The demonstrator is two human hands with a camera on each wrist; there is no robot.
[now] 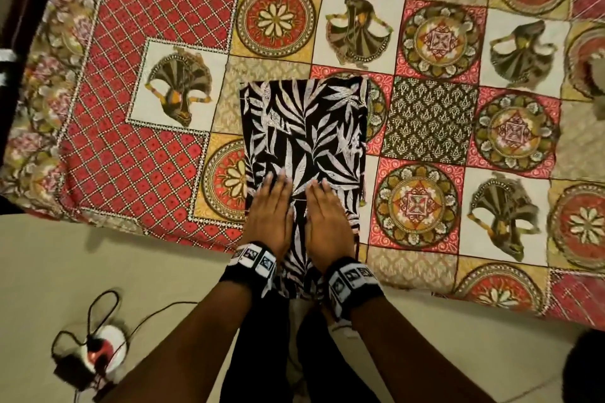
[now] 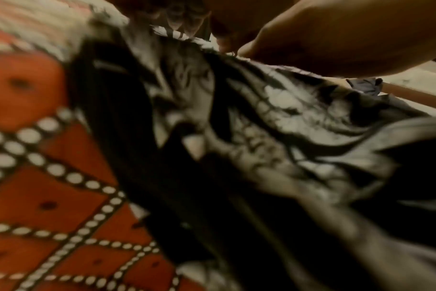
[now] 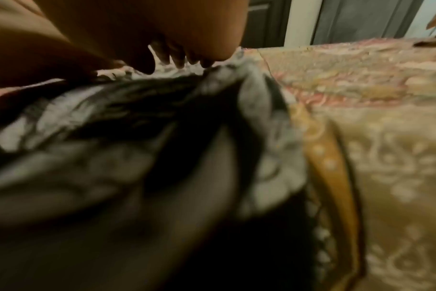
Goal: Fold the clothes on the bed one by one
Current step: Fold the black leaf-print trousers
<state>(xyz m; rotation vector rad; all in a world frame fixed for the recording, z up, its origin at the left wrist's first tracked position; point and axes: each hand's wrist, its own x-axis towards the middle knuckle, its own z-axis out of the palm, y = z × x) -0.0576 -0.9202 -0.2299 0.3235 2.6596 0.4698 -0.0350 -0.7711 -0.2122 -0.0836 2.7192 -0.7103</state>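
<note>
Left hand point(image 1: 270, 211) and right hand point(image 1: 327, 217) lie flat side by side, fingers straight, pressing the near half of the leaf-print garment point(image 1: 304, 127); nothing gripped. Garment lies as a long narrow strip on the patterned bedsheet point(image 1: 147, 127), near end hanging over the bed edge. Looks thin, light, limp: no stiffness, likely to slide on the sheet. I'd pinch both near corners and carry them to the far edge.
</note>
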